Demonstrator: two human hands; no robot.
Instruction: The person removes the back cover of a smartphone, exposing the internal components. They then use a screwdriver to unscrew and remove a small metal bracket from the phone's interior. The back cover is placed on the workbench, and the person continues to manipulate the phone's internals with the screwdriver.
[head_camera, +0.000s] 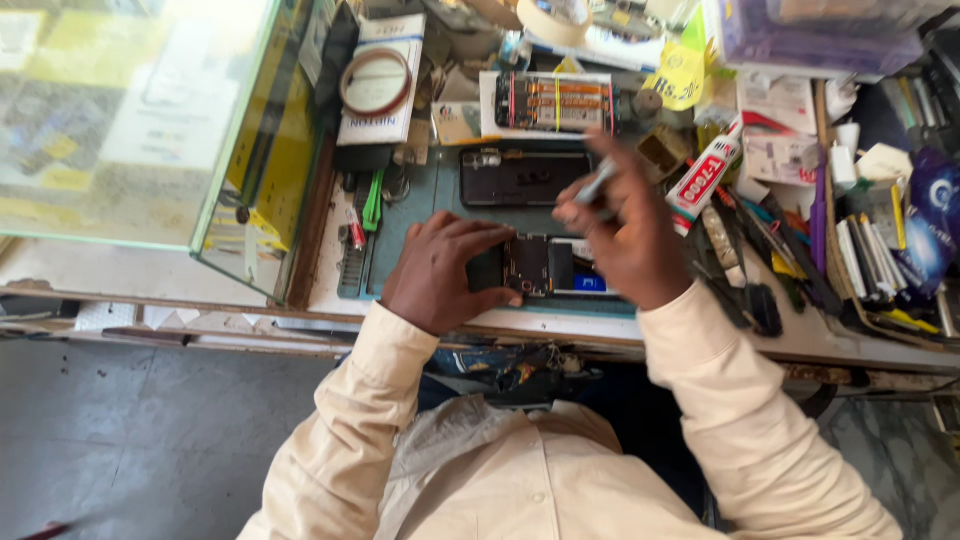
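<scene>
Leaned over a cluttered bench, with a glass display case (130, 120) well off to the left of the opened phone (535, 265). Kept that phone flat at the near edge of a green work mat (445, 200), back off and circuit board showing. Noted a second dark phone (525, 177) just beyond the opened phone, a third with orange and yellow strips (553, 102) farther beyond, and a red-and-white glue tube (705, 175) up to its right. Pressed the left hand (440, 270) down on the opened phone's left end, fingers spread across the casing and touching it. Held the right hand (625, 245) over the opened phone's right end, thumb and fingers pinched on a slim grey tool (597, 183); could not tell where its tip sat. Judged the work best done by keeping the left hand firm so nothing slid, steadying the right wrist on the bench, and bringing the tool down lightly, clear of the small parts on the board.
</scene>
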